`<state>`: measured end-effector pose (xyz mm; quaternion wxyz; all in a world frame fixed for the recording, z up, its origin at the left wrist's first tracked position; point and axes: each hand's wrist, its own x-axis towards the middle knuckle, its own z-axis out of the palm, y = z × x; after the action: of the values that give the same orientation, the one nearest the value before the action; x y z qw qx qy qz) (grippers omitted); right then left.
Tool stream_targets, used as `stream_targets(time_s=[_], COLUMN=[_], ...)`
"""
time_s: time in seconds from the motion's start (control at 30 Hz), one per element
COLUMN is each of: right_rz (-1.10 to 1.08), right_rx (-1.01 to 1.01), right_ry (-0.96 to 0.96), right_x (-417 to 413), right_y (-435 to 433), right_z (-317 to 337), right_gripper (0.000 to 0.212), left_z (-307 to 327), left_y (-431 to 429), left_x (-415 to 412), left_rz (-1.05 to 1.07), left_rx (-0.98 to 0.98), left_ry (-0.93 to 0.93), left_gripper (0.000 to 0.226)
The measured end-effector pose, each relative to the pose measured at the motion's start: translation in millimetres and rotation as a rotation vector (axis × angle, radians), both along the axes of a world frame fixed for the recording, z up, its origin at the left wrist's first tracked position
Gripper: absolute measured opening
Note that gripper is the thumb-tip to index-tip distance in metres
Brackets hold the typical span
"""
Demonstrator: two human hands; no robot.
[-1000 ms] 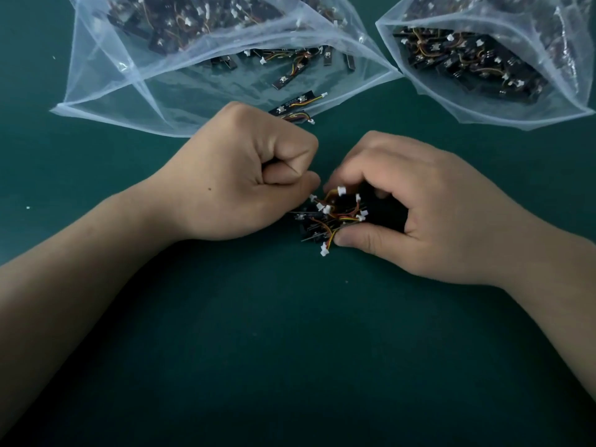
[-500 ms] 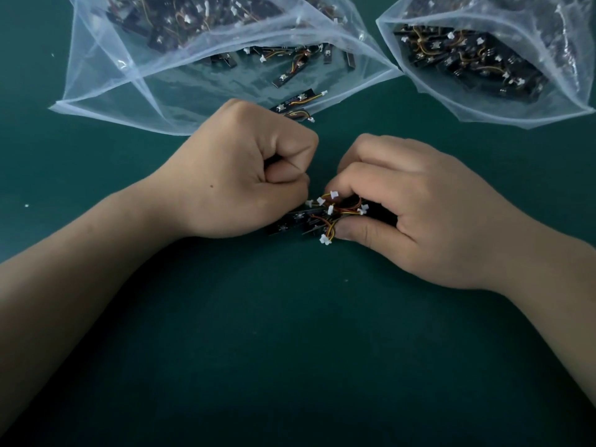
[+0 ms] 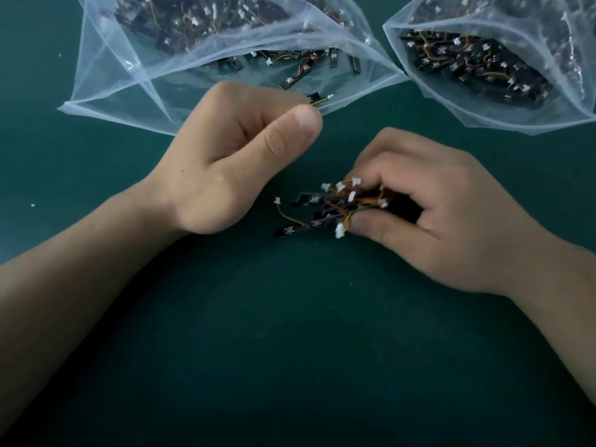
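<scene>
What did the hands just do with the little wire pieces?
The left hand came away from the bundle and moved up toward the left bag, beside a loose piece at its mouth. The right hand kept gripping the bundle. Left bag and right bag stayed put.

I see a dark green tabletop [image 3: 290, 350]. At its far side lie two clear plastic bags of small wired boards, the left bag [image 3: 106, 91] and the right bag [image 3: 483, 114], nearly touching. The lowest strip of the bundle of wired boards [image 3: 325, 211] seems to touch the top.
</scene>
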<state>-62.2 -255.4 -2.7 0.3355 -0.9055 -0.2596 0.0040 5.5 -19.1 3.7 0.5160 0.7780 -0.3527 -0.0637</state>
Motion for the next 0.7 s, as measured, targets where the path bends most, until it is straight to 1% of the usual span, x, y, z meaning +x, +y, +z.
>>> stream_targets(time_s=[0.1,0.2,0.3,0.4,0.57,0.67,0.7], right_rz=[0.046,0.139,0.161,0.111,-0.04,-0.14,-0.195], right_rx=[0.013,-0.115,-0.162,-0.161,-0.197,-0.128,-0.108], right_ry=[-0.034,-0.139,-0.198,-0.188,-0.169,-0.127,-0.142], right_x=[-9,-9,-7,-5,6,10,11], right_y=[18,24,21,15,-4,-11,-12], right_z=[-2,-5,-3,-1,1,-1,-1], right_gripper=[0.021,0.022,0.02,0.016,0.018,0.02,0.022], left_z=[-1,-1,-1,-2,0,3,3], left_y=[0,-1,-1,0,0,-1,-1], left_x=[1,2,2,2,1,0,0], left_rz=[0.032,0.023,0.018,0.019,0.005,0.007,0.004], left_rx=[-0.033,-0.002,0.017,0.039,0.086,0.152,0.159], left_ry=[0.05,0.028,0.004,-0.011,-0.03,-0.061,-0.057], left_gripper=[0.051,0.052,0.052,0.055,0.053,0.05,0.05])
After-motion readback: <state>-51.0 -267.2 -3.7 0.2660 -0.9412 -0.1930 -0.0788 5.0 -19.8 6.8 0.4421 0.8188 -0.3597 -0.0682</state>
